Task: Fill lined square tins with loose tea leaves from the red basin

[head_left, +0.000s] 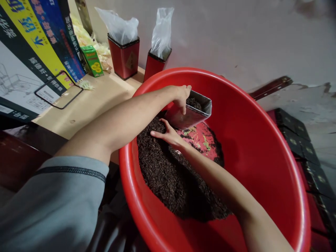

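A large red plastic basin (262,101) holds a heap of dark, loose dried leaves (162,171) that look like tea. Over its far side, my left hand (183,98) grips a silver metal tin (187,117) near the top. The tin is tilted, and some of the leaves lie inside its mouth. My right hand (169,134) rests at the heap just below the tin, thumb and finger apart; its other fingers are partly hidden. A bare patch of the basin's floor with a printed pattern (206,141) shows beside the heap.
Two red tins (124,57) (156,64) with clear plastic bags (123,29) (162,31) stand behind the basin. Left are a large printed box (36,56), a small green box (92,61) and a black wire handle (59,89). Several dark-topped red boxes (301,147) line the right wall.
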A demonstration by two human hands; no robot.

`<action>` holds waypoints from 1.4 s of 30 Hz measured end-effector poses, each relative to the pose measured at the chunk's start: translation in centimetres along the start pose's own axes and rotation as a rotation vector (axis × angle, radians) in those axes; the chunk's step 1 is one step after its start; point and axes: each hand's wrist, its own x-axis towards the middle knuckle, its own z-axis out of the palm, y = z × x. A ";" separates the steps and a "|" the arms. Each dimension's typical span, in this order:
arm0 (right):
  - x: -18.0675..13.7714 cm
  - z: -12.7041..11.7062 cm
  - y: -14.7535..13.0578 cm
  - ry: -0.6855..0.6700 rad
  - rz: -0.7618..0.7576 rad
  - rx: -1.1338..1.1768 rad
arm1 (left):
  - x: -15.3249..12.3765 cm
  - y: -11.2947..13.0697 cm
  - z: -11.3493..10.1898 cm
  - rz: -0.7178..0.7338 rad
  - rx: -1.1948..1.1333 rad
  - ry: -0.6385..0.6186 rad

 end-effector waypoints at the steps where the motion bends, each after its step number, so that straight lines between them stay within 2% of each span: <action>1: -0.3 -0.1 -0.1 -0.018 -0.018 -0.047 | -0.1 0.1 0.0 -0.015 -0.001 -0.005; 5: -1.4 -0.1 -0.5 -0.062 -0.140 -0.223 | -0.3 0.5 -0.2 -0.056 0.006 -0.020; 9: -1.6 0.5 -0.8 -0.090 -0.233 -0.327 | 0.1 0.1 0.1 -0.020 -0.009 -0.008; 18: -1.4 1.7 0.5 0.070 -0.344 -0.320 | 0.1 0.0 0.0 -0.041 -0.002 -0.014; 27: -1.3 2.4 0.5 0.202 -0.306 -0.242 | -0.9 0.8 -0.4 -0.055 0.023 -0.016; 36: -3.3 0.4 -1.1 0.095 -0.477 -0.086 | -1.1 0.1 -0.4 -0.005 0.030 -0.004; 42: -4.5 -4.0 -4.1 0.210 -0.463 -0.034 | -2.2 1.2 -1.0 -0.061 0.022 -0.033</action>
